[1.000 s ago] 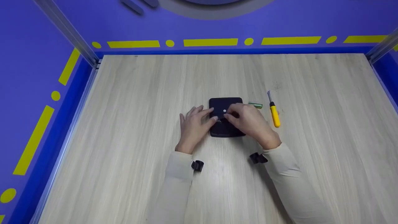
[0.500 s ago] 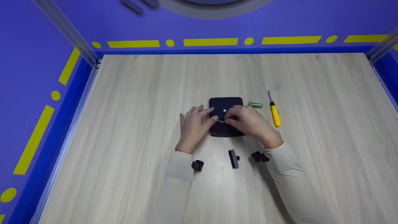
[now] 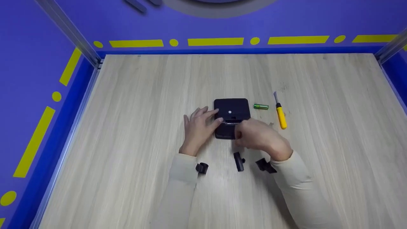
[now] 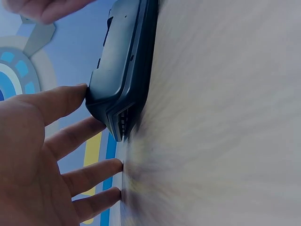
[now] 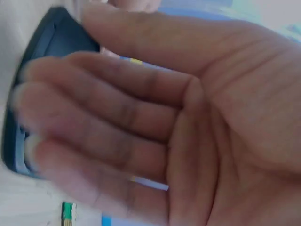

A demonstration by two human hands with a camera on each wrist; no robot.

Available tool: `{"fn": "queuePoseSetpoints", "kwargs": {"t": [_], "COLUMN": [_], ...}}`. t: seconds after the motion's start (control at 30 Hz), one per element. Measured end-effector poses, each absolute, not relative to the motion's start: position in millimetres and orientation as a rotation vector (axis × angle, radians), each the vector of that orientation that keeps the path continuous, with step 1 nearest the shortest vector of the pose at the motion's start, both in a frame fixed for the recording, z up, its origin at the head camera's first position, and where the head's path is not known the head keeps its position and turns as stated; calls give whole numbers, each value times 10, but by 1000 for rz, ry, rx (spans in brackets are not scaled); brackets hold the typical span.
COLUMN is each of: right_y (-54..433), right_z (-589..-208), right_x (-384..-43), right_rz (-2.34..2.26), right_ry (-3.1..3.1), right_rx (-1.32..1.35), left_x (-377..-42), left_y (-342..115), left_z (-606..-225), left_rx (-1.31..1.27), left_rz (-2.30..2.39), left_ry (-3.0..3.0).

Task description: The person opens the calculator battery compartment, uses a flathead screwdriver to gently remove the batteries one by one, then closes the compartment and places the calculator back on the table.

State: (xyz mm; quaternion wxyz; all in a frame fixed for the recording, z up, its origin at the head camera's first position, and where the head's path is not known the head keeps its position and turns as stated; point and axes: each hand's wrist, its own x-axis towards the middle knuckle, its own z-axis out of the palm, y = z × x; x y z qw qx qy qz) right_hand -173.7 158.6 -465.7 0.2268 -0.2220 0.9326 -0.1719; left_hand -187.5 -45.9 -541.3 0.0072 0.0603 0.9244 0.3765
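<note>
A flat black device with rounded corners [image 3: 232, 106] lies on the table, a white dot and a long slot on its upper face. In the left wrist view its side [image 4: 120, 61] looks wedge-shaped. My left hand [image 3: 199, 130] steadies the device's left edge with thumb and index finger, the other fingers spread on the table. Over the device's lower right part is my right hand [image 3: 259, 135], its fingers loosely bent and blurred. The right wrist view shows its palm [image 5: 155, 113] with nothing in it. Closer to me lies a black battery cover [image 3: 238, 161] with a small tab.
A green battery [image 3: 261, 106] lies right of the device. Farther right is a yellow-handled screwdriver [image 3: 281, 116]. Black camera mounts sit at the left wrist [image 3: 202, 168] and right wrist [image 3: 265, 165]. A blue wall [image 3: 216, 28] with yellow marks borders the table's back.
The battery cover has come to lie on the table in front of the device. My right hand has drawn back toward me from the slot, which now shows uncovered. My left hand has stayed put.
</note>
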Motion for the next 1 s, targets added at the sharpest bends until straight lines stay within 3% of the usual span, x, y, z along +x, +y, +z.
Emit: {"fn": "queuePoseSetpoints", "kwargs": {"t": [0.33,1.0], "right_y": [1376,1369], "right_z": [-4793,-4917], "right_x": [-1668,-1702], "right_rz": [-236,-431], "right_ry": [2396,2451], "right_rx": [-363,-772], "left_x": [-1866,-1885], "left_y": [-466,-459], "left_z": [-5416,-5410], "left_rx": [198,199], "left_rz": [1179,1154], "left_ry": [2886,2885]}}
